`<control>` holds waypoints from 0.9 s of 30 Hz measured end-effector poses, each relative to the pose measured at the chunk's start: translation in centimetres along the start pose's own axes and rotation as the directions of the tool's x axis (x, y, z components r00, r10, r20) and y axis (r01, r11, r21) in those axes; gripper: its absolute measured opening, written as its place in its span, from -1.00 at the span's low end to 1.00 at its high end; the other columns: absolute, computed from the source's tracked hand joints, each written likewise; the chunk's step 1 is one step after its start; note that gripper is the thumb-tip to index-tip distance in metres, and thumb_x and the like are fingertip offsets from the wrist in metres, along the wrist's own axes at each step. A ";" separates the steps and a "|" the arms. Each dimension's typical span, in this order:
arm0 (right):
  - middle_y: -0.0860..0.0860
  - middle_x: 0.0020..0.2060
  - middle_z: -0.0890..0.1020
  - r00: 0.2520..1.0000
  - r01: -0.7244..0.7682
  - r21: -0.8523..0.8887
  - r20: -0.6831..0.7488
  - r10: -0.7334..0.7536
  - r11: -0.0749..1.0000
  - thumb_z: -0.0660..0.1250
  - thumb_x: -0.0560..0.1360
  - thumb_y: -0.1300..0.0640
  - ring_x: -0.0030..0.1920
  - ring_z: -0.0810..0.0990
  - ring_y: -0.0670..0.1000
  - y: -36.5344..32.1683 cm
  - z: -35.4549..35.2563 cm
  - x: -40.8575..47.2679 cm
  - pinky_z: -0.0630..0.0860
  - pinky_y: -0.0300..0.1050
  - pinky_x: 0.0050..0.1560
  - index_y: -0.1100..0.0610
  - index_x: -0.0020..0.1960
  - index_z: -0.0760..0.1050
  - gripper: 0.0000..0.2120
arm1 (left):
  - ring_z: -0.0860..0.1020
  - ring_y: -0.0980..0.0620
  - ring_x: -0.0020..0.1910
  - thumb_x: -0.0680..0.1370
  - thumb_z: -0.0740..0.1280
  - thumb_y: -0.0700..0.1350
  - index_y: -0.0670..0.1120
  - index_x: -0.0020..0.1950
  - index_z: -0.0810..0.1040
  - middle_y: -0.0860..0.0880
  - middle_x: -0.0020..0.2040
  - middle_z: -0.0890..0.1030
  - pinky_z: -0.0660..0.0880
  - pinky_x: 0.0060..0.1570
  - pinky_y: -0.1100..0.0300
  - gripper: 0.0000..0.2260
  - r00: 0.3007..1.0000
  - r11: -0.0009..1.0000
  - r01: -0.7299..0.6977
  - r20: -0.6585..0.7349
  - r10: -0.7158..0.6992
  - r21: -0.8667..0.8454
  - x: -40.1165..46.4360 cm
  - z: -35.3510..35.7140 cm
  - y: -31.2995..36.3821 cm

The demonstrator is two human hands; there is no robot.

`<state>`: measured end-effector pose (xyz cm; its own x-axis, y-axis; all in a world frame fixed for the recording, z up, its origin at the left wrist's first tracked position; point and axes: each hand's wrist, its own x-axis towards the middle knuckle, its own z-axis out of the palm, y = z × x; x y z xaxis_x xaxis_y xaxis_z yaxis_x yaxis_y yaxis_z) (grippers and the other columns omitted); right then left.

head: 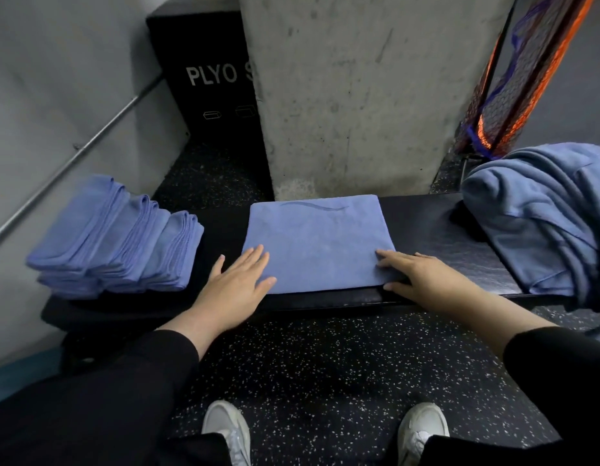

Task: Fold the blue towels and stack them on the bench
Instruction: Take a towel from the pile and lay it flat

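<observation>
One flat folded blue cloth towel (317, 242) lies mid-bench on the black padded bench (436, 240); left hand (236, 287) and right hand (416, 274) press its near corners, fingers straight. Three leaning stacks of folded blue towels (117, 243) fill the left end, one heap of unfolded blue towels (543, 216) the right.

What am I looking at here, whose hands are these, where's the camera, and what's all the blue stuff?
There is no machine: a person wears a camera on the head, looking down at their own hands. A black bench runs across the picture. On its middle lies a folded blue towel. The left hand rests flat on its near left corner, and the right hand lies on its near right corner; neither grips anything. To the left sits a stack of folded towels; to the right, a heap of unfolded towels.
</observation>
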<state>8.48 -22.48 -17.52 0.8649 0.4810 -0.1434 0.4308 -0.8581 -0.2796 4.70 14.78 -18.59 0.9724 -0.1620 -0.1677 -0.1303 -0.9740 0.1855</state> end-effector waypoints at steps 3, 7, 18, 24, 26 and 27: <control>-0.12 0.42 0.49 0.983 0.054 -0.026 -0.177 -0.058 0.998 0.42 0.54 0.07 0.27 0.60 0.03 0.5 0.3 -0.5 0.51 0.02 0.24 0.04 0.22 0.60 -0.74 | 0.07 0.21 0.60 0.61 -0.06 0.34 0.07 0.58 0.30 0.11 0.63 0.16 -0.08 0.57 -0.03 -0.38 0.991 0.996 -0.085 -0.099 0.088 0.036 -0.9 0.0 -1.1; -0.07 0.23 0.64 0.932 0.127 -0.147 -0.320 -0.169 0.981 0.46 0.51 0.16 0.14 0.67 0.03 0.3 0.9 -0.9 0.48 -0.08 -0.06 0.06 0.02 0.67 -0.90 | 0.31 0.10 0.50 0.57 -0.01 0.34 0.11 0.45 0.49 0.09 0.53 0.38 0.16 0.47 -0.01 -0.41 0.965 0.975 -0.185 -0.166 0.204 0.121 -2.0 0.5 -2.5; -0.11 0.05 0.70 0.940 0.106 -0.200 -0.300 -0.164 0.974 0.49 0.37 0.27 0.02 0.69 0.01 -0.4 0.1 -0.9 0.46 -0.08 -0.03 0.07 -0.06 0.66 -0.82 | 0.51 0.06 0.28 0.57 0.42 -0.14 -0.02 0.24 0.66 0.06 0.26 0.62 0.26 0.28 0.12 -0.76 0.897 0.959 -0.230 -0.346 0.274 0.165 -2.5 0.5 -4.3; -0.08 -0.27 0.65 0.975 0.050 -0.011 -0.218 -0.051 0.999 0.28 0.40 0.12 -0.21 0.63 0.07 -1.4 -1.8 -1.6 0.53 -0.06 -0.14 0.08 -0.13 0.58 -0.88 | 0.50 0.12 0.18 0.63 0.06 0.07 -0.03 0.09 0.62 0.14 0.07 0.62 0.31 0.26 0.14 -0.64 0.949 0.967 -0.232 -0.191 0.249 0.105 -3.2 -1.9 -3.9; -0.09 -0.33 0.64 0.987 -0.049 0.096 -0.150 0.064 0.994 0.35 0.44 0.16 -0.26 0.60 0.01 -1.9 -2.7 -2.2 0.51 -0.08 -0.14 0.05 -0.13 0.59 -0.94 | 0.49 0.13 0.08 0.54 -0.02 0.12 -0.04 -0.04 0.59 0.12 -0.05 0.60 0.32 0.20 0.15 -0.57 0.970 0.977 -0.211 -0.127 0.209 -0.004 -3.7 -2.8 -3.2; -0.12 -0.36 0.63 0.989 -0.090 0.154 -0.102 0.107 0.984 0.35 0.46 0.16 -0.30 0.57 -0.08 -2.1 -3.2 -2.6 0.49 -0.14 -0.17 0.03 -0.14 0.60 -0.93 | 0.49 0.10 0.04 0.52 0.02 0.11 -0.07 -0.09 0.59 0.09 -0.08 0.59 0.35 0.17 0.14 -0.60 0.980 0.978 -0.179 -0.111 0.167 -0.111 -4.0 -3.1 -3.0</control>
<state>6.14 -22.47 -13.56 0.9277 0.3658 -0.0748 0.3061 -0.8598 -0.4088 1.84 18.82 -15.45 0.9525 -0.3035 -0.0255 -0.2800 -0.9056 0.3184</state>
